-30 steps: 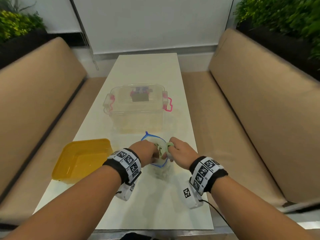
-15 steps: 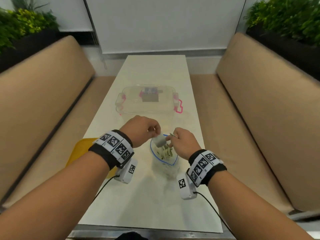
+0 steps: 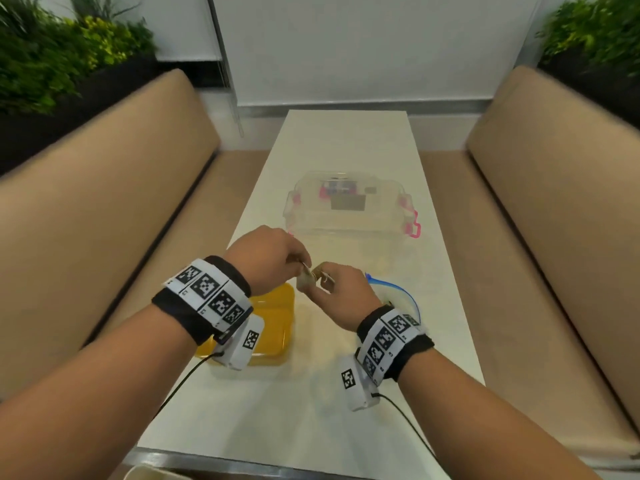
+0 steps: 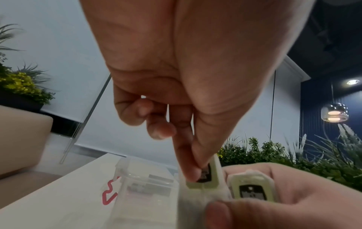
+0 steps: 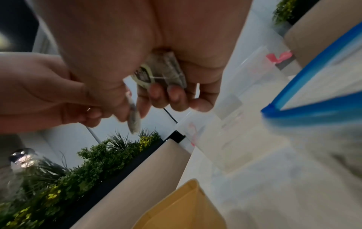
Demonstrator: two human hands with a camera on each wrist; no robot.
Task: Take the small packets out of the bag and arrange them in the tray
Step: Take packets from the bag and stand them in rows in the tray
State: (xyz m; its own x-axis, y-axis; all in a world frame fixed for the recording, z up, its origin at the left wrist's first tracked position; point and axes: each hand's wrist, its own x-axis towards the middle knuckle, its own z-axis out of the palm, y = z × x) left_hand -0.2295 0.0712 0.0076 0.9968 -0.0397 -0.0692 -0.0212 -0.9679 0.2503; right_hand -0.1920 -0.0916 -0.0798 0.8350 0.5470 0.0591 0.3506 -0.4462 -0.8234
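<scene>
Two hands, left and right, meet above the table, each pinching packets.

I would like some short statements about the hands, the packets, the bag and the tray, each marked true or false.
1. The left hand pinches a packet. True.
2. The right hand holds nothing. False: it grips packets.
3. The yellow tray lies on the person's left side. True.
4. The bag has a red rim. False: its rim is blue.
5. The clear box stands nearer the person than the tray. False: it stands farther away.
</scene>
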